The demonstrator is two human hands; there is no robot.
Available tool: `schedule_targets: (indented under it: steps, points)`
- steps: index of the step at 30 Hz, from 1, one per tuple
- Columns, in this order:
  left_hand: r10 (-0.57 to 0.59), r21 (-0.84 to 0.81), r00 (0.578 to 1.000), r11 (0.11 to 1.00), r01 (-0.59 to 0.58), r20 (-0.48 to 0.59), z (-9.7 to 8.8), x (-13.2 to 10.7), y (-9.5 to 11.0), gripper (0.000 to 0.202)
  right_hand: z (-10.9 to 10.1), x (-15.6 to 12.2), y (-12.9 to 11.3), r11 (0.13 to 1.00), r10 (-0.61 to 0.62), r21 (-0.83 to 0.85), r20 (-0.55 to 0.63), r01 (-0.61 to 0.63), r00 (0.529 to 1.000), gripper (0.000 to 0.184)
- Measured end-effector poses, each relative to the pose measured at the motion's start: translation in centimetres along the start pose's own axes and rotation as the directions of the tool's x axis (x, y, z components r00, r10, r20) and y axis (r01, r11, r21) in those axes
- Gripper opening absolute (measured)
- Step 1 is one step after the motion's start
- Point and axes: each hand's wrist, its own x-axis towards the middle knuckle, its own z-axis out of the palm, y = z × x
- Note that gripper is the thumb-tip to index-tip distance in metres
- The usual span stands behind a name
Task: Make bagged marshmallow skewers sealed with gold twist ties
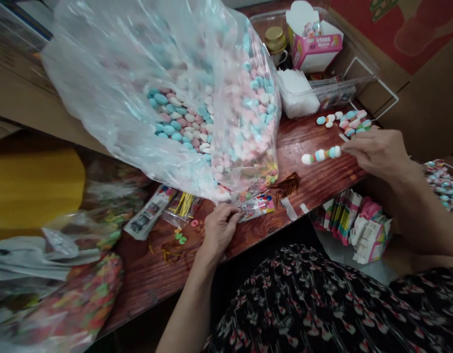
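My right hand [383, 152] is closed, with its fingertips at the end of a short string of candies [322, 155] in white, blue, green and orange. The string lies along or just over the wooden table. Behind that hand is a pile of similar strung candies [353, 122]. My left hand [221, 225] has its fingers pinched together at the left end of a small printed plastic bag [258, 207]. Just above it sits the bottom of a large clear bag [244, 142] full of pink, white and blue candies. Ring candies [180, 238] lie left of my left hand.
Brown twist ties [288, 185] and paper scraps [289, 209] lie on the table [307, 189]. A clear plastic bin [359, 73] stands at the back right. Yellow ties [184, 203], a packet stack [149, 215] and a bag of ring candies [90, 294] are to the left.
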Motion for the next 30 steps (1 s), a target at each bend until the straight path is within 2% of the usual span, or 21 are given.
schedule_targets:
  steps: [4,8,11,15,23,27,30]
  points:
    - [0.02,-0.001,1.0,1.0,-0.02,0.017,0.0,0.0,-0.4,0.016,1.0,-3.1,-5.8,0.941,0.019,0.336,0.024,-0.026,1.0,0.014]
    - [0.123,0.1,0.991,0.987,-0.128,0.053,0.1,0.1,0.2,0.019,3.6,-5.3,-9.0,0.87,0.142,0.478,-0.015,-0.118,0.99,0.017]
    - [0.204,0.25,0.974,0.942,-0.224,0.102,0.2,0.1,1.3,0.022,5.1,-6.8,-9.4,0.818,0.244,0.541,-0.02,-0.194,0.97,0.015]
    - [0.174,0.388,0.974,0.896,-0.217,0.143,0.5,0.2,2.3,0.022,6.3,-8.5,-9.4,0.783,0.279,0.57,0.04,-0.251,0.959,0.012]
    - [0.081,0.312,0.992,0.944,-0.109,0.1,0.8,0.3,2.3,0.025,7.9,-9.7,-10.7,0.711,0.351,0.631,0.066,-0.311,0.934,0.01]
    - [0.095,0.287,0.994,0.952,-0.107,0.054,1.0,-0.1,2.2,0.023,8.4,-9.7,-11.5,0.694,0.376,0.645,0.053,-0.319,0.925,0.009]
    - [0.104,0.254,0.994,0.962,-0.103,0.009,1.2,-0.5,2.1,0.02,8.6,-9.8,-11.6,0.717,0.353,0.624,0.059,-0.311,0.934,0.011]
